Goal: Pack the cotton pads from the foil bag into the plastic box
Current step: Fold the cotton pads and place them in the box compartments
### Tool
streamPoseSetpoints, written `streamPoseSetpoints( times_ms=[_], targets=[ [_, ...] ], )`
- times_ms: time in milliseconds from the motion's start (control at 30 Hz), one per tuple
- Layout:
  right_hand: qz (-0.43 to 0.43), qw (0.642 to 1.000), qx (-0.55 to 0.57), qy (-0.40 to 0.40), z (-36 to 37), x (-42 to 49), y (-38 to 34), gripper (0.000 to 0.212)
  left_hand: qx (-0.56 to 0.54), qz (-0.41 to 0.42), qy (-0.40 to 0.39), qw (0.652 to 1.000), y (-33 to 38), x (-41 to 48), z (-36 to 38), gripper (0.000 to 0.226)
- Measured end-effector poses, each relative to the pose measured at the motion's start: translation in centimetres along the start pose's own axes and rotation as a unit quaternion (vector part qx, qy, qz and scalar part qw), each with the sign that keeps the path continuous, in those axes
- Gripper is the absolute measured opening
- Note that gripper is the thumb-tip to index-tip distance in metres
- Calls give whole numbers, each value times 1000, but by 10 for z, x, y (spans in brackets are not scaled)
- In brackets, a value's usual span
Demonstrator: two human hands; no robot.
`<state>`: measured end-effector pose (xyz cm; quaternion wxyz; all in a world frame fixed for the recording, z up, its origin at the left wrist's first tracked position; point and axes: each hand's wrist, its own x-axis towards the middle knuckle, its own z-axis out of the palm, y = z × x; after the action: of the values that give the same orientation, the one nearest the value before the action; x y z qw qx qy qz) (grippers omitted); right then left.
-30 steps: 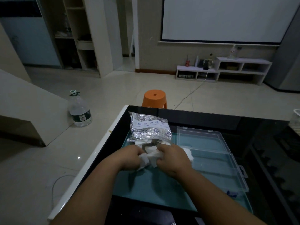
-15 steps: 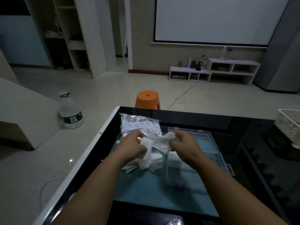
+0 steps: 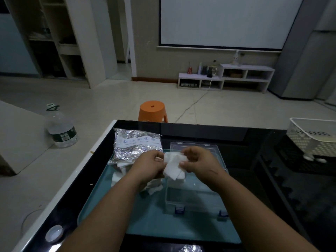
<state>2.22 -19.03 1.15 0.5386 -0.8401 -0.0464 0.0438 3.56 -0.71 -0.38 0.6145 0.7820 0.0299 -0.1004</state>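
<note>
Cotton pads white, crumpled, pinched between both hands above plastic box.

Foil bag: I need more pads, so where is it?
Head view: the foil bag lies near the table's far left corner, just beyond the left hand and left of the plastic box.

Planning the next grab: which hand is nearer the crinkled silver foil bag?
Left. The left hand sits right beside the crinkled silver foil bag, gripping white cotton pads; the right hand pinches them farther right, above the clear plastic box.
</note>
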Motion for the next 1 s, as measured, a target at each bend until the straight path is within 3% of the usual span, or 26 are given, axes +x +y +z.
streamPoseSetpoints(
  times_ms=[200, 333, 433, 600, 767, 800, 900, 1000],
  targets=[
    [2, 999, -26, 31, 0, 2, 0, 25, -48, -6, -16, 999, 2, -2, 7, 15],
    [5, 998, -22, 64, 4, 3, -4, 25, -151, -38, -23, 988, 6, -4, 8, 17],
    [9, 998, 3, 66, 7, 2, -8, 25, -157, -25, -34, 987, 4, -6, 8, 6],
    [76, 994, 84, 2, 11, -1, -13, 33, -181, -4, 37, 983, 3, -2, 11, 14],
    [125, 976, 181, -1, 11, -4, -19, 37, -206, 9, 34, 978, 3, 0, 15, 7],
    [133, 969, 207, -7, 10, -5, -21, 37, -235, 7, 26, 972, 4, 0, 16, 10],
    [146, 958, 244, -24, 10, -8, -24, 38, -357, -34, -42, 933, 3, 2, 17, 58],
    [135, 957, 251, -48, 12, -10, -26, 36, -429, -50, -89, 897, 2, -2, 15, 74]
  ],
)
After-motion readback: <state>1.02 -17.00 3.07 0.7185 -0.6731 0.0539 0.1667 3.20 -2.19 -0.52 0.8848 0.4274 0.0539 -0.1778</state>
